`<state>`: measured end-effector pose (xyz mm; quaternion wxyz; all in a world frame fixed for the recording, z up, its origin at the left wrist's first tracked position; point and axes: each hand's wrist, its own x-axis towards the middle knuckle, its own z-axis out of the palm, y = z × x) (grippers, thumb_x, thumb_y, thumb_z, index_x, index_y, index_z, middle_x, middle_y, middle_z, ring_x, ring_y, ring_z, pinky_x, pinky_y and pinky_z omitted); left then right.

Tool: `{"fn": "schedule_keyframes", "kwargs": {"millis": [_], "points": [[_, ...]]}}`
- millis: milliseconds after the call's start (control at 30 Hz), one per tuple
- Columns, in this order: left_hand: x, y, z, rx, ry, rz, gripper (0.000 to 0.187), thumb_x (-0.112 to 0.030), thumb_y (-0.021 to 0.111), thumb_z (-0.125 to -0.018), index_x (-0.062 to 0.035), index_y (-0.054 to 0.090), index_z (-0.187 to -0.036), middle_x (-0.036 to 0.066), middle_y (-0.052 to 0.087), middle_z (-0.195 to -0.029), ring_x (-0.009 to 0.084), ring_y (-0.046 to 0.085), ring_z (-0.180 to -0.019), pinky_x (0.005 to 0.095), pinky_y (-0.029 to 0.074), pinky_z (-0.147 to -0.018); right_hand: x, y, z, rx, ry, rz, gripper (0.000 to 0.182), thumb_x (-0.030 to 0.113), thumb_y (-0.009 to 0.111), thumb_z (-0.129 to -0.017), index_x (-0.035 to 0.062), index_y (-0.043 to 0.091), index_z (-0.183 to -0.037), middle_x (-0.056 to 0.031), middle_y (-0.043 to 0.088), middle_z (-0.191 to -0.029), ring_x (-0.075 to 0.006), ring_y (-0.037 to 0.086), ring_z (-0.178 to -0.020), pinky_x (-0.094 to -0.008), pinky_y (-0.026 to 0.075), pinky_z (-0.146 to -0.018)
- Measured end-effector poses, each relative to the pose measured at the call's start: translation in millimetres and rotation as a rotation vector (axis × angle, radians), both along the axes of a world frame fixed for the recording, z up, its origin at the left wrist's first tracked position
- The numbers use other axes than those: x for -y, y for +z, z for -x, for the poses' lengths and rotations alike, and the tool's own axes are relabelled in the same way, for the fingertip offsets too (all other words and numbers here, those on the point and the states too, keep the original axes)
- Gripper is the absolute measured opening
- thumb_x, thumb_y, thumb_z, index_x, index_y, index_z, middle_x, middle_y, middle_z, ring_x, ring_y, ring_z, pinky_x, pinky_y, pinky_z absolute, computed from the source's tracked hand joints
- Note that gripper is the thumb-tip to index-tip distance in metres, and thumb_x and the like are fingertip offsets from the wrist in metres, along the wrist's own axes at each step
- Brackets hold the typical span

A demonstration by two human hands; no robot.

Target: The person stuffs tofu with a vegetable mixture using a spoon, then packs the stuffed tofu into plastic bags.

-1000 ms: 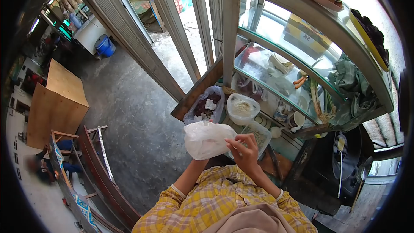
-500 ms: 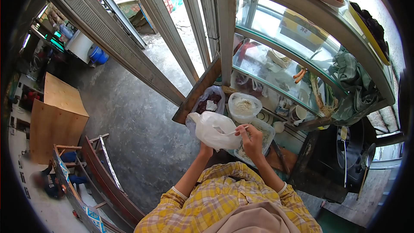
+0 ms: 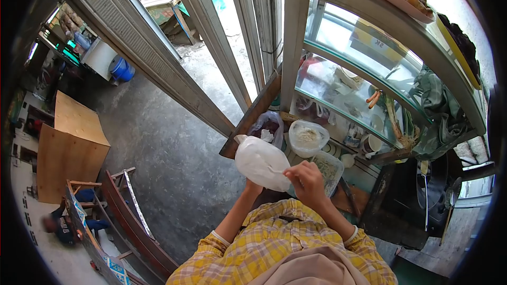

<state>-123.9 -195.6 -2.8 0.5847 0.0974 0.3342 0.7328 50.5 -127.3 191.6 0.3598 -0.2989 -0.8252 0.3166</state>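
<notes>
My left hand [image 3: 254, 186] holds a white, cloudy plastic bag [image 3: 260, 161] from below; most of its fingers are hidden behind it. At the bag's right side, my right hand [image 3: 306, 180] pinches the thin pale handle of a spoon [image 3: 277, 171], whose head is hard to make out against the white. Just beyond the hands stands a whitish tub [image 3: 308, 138] with pale crumbly food inside. A clear rectangular container [image 3: 334, 171] with pale green-flecked contents lies partly behind my right hand. Left of the tub, a thin plastic bag [image 3: 257, 125] holds dark reddish stuff.
A glass display case [image 3: 338, 87] rises at the far right, with trays of food on top. A black wok [image 3: 434, 195] with long-handled utensils sits right. Wooden benches [image 3: 124, 216] and a plywood box [image 3: 74, 148] stand left, where a person [image 3: 63, 227] sits.
The spoon's head, visible over the white bag before, now blends into it as my right hand turns and lowers slightly. The view has shifted a little, moving the case rightward.
</notes>
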Motion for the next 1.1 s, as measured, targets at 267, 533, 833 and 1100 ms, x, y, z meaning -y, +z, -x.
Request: {"fn": "schedule_keyframes", "kwargs": {"millis": [267,533,833,1100], "points": [[-18.4,28.1,13.6,-0.349,0.106,0.065,0.045,-0.032,0.049,-0.096,-0.0066,0.04,-0.133,0.008,0.052,-0.124,0.0204,0.052,-0.114,0.0368,0.045,-0.094,-5.6,-34.5,13.2,-0.141,-0.104,-0.142,0.01,0.007,0.063,-0.082,0.0092,0.067,-0.091,-0.0044,0.064,-0.087,-0.0218,0.057,-0.073,-0.0305,0.04,-0.064],[-43.6,85.2,-15.0,-0.798,-0.087,0.298,0.052,-0.042,0.035,-0.101,-0.0002,0.044,-0.131,0.009,0.055,-0.117,0.0156,0.051,-0.104,0.0262,0.04,-0.092,1.0,-90.0,-19.2,-0.524,-0.401,0.755,0.022,0.018,0.053,-0.095,0.0014,0.066,-0.089,-0.0008,0.061,-0.077,-0.0063,0.049,-0.07,-0.0225,0.035,-0.063],[-23.6,12.6,-53.6,-0.488,-0.158,0.35,0.057,-0.044,0.035,-0.1,0.0037,0.043,-0.131,0.01,0.052,-0.124,0.0172,0.05,-0.11,0.0273,0.038,-0.096,9.2,-133.8,-72.9,-0.521,-0.287,0.959,0.026,0.019,0.051,-0.094,-0.0005,0.065,-0.085,-0.0005,0.06,-0.074,-0.0068,0.043,-0.065,-0.0224,0.033,-0.063],[-2.1,-14.6,-67.1,-0.337,-0.128,0.319,0.059,-0.048,0.035,-0.098,0.0002,0.039,-0.133,0.012,0.052,-0.124,0.0204,0.054,-0.11,0.0327,0.044,-0.093,28.6,-144.2,-91.2,-0.607,-0.396,0.929,0.025,0.018,0.051,-0.095,-0.0005,0.065,-0.087,-0.0021,0.06,-0.071,-0.0058,0.041,-0.062,-0.0215,0.032,-0.059]]}}
